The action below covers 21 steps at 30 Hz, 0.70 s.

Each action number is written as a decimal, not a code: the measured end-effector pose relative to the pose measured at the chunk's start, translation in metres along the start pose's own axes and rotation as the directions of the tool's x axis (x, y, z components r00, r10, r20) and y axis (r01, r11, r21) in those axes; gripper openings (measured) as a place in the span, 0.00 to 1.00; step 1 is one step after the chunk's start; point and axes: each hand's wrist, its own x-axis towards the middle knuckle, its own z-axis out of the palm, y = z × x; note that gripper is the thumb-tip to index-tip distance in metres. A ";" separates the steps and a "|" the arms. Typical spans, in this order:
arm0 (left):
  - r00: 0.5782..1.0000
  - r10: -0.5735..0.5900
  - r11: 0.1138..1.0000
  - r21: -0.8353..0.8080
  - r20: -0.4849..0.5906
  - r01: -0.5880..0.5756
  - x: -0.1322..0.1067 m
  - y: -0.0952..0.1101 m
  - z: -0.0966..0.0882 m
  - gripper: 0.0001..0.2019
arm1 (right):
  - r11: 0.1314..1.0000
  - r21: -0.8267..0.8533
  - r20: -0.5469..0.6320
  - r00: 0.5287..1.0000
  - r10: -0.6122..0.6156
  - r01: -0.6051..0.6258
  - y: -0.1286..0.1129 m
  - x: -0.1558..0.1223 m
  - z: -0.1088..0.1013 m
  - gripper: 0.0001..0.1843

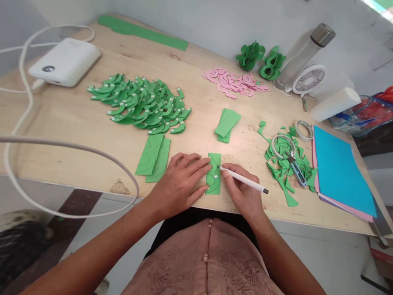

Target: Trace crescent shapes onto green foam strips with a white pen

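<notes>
Green paper strip (213,178) lies near the worktop (76,123) edge, left hand (181,184) fingers pressing it flat, right hand (242,192) gripping a white pen (244,180); cut green crescents (141,104) heaped far left, uncut strips (153,157) waiting.

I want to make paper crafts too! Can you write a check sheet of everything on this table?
Surface: wooden table, speckled with crumbs.
Job's things: green strip pinned flat by left hand; right hand holds a white pen against it.
Clutter: pile of green curved pieces, pink pieces, scraps with scissors, tape roll, blue sheets.
Grippers: both hands busy.
Cables: white cord from a white box.
Surroundings: bottle, small fan.
</notes>
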 end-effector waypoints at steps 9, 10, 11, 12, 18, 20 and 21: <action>1.000 0.020 1.000 0.020 -0.004 -0.019 0.001 0.000 0.000 0.17 | 1.000 -0.005 -0.006 1.000 -0.016 0.015 0.001 -0.005 0.000 0.10; 1.000 0.024 0.999 0.026 0.000 -0.024 0.001 -0.001 0.000 0.17 | 1.000 -0.006 -0.006 1.000 -0.016 0.016 0.001 -0.005 0.000 0.10; 1.000 0.028 0.999 0.033 0.002 -0.028 0.000 -0.001 0.000 0.17 | 1.000 -0.008 -0.006 1.000 -0.016 0.016 0.001 -0.005 0.000 0.10; 0.999 0.031 0.999 0.038 0.005 -0.032 0.000 -0.001 0.000 0.16 | 1.000 -0.011 -0.006 1.000 -0.017 0.017 0.002 -0.005 0.000 0.10; 0.999 0.020 0.999 0.033 0.031 -0.021 0.001 0.000 -0.001 0.14 | 0.999 -0.006 -0.010 0.999 -0.034 0.034 0.002 -0.006 0.001 0.10; 0.999 0.021 0.999 0.031 0.028 -0.022 0.001 0.000 -0.002 0.14 | 0.999 -0.010 -0.015 0.999 -0.046 0.046 0.002 -0.007 0.001 0.09; 0.999 0.022 0.999 0.032 0.026 -0.022 0.001 0.000 -0.002 0.14 | 0.999 -0.013 -0.017 0.998 -0.052 0.052 0.002 -0.007 0.001 0.09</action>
